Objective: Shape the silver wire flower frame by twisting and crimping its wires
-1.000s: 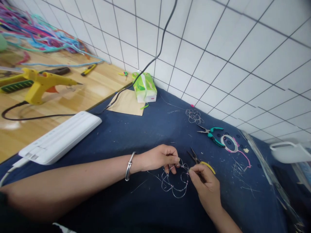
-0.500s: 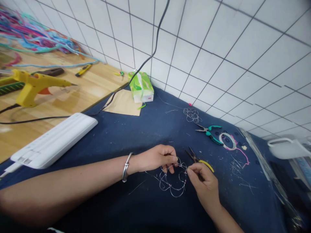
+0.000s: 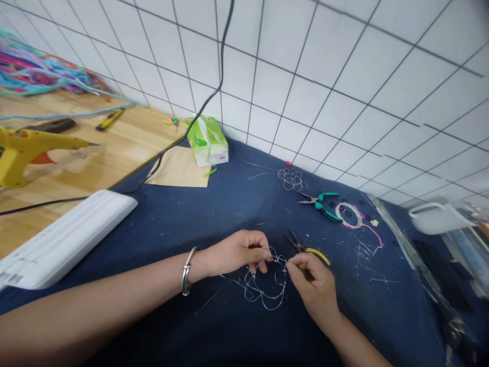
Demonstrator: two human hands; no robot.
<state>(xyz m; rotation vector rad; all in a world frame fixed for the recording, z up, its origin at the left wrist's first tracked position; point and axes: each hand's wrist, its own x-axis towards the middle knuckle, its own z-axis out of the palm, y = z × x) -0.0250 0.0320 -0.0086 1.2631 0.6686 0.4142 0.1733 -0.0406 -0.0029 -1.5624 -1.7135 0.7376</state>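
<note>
A looped silver wire ring [image 3: 272,308] with small pinkish beads is held up between my two hands, over the dark blue cloth. My left hand [image 3: 244,251], a silver bangle [image 3: 186,272] at its wrist, pinches the ring's upper left part between thumb and fingers. On the ring's right side, the thumb and forefinger of my right hand [image 3: 315,280] are closed on the wire. Just behind the right hand lie yellow-handled pliers [image 3: 305,248], partly covered by it. A loose wire end trails to the left under my left hand.
Teal-handled pliers [image 3: 319,201], a second looped wire piece [image 3: 292,179] and a spool ring [image 3: 348,215] lie farther back. Wire scraps are scattered at right. On the left are a white power strip [image 3: 82,237], a yellow glue gun [image 3: 34,148] and a tissue pack [image 3: 208,140] against the tiled wall.
The whole view has shifted, so most things appear farther left. Both hands keep their pinch on the wire ring, with barely any change in their pose.
</note>
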